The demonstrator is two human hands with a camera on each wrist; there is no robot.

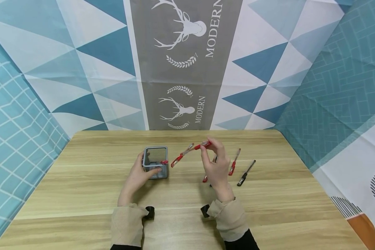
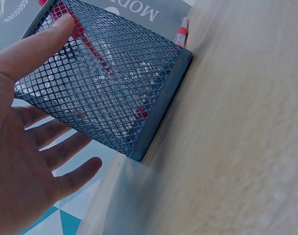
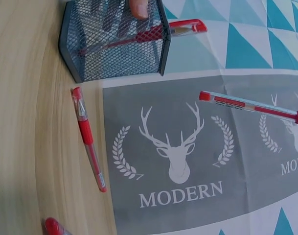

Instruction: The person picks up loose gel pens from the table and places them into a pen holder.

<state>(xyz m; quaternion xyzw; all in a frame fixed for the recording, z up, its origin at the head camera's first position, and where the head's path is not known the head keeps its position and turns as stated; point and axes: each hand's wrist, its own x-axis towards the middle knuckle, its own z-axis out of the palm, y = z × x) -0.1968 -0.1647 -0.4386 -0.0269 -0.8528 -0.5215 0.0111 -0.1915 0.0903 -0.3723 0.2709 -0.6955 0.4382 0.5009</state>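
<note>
Red gel pen (image 3: 256, 107): raised over the wooden table (image 1: 81, 187), held near its cap end
Right hand (image 1: 218, 166): thumb and fingertips pinching that pen
Long axis: roughly sideways, free end pointing left toward the mesh pen holder (image 1: 164, 173), well short of it
Nearer hand to the holder: the left hand (image 1: 137, 180), thumb against the front mesh, fingers apart behind it, gripping it
Holders: one, open side up, with one red pen inside (image 3: 188, 28) leaning past the rim
Loose red pens: three; one between holder and right hand (image 1: 177, 160), one partly behind that hand (image 1: 205, 179), one farther right (image 1: 233, 166)
Black pens: two; one in plain sight (image 1: 245, 174), one mostly hidden by the right hand (image 1: 210, 185)
</note>
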